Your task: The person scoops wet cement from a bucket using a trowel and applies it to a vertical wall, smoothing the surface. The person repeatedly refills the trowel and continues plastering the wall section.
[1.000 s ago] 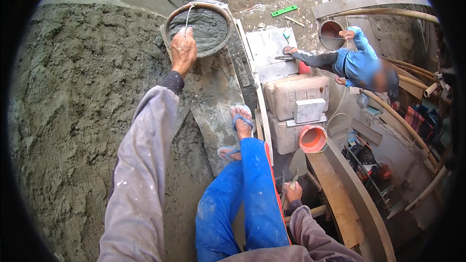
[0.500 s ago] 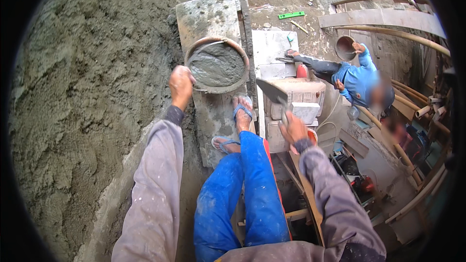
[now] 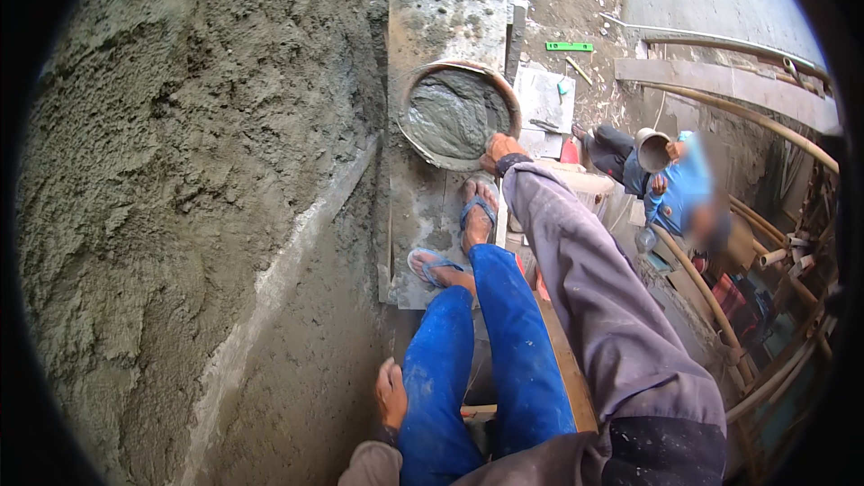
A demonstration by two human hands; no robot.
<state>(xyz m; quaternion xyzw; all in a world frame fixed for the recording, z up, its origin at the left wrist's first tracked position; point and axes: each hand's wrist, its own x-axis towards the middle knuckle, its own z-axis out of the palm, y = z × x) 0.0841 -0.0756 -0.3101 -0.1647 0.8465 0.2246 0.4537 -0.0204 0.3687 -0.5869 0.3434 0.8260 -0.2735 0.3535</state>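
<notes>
Well, see the bucket (image 3: 516,112) of wet mortar (image 3: 450,117) on the board (image 3: 428,227). Can't tell the grip of the right hand (image 3: 499,154), right by the rim; see the left hand (image 3: 391,393) loose and empty. Could tip from a hard push and slop on the feet (image 3: 478,223).

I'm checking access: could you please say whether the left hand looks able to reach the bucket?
Probably yes, by stretching forward: the left hand has an open way to the bucket; the right hand is at its right.

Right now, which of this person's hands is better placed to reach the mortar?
Likely the right hand: it is at the rim of the mortar bucket, while the left hand is down by the blue trousers.
</notes>
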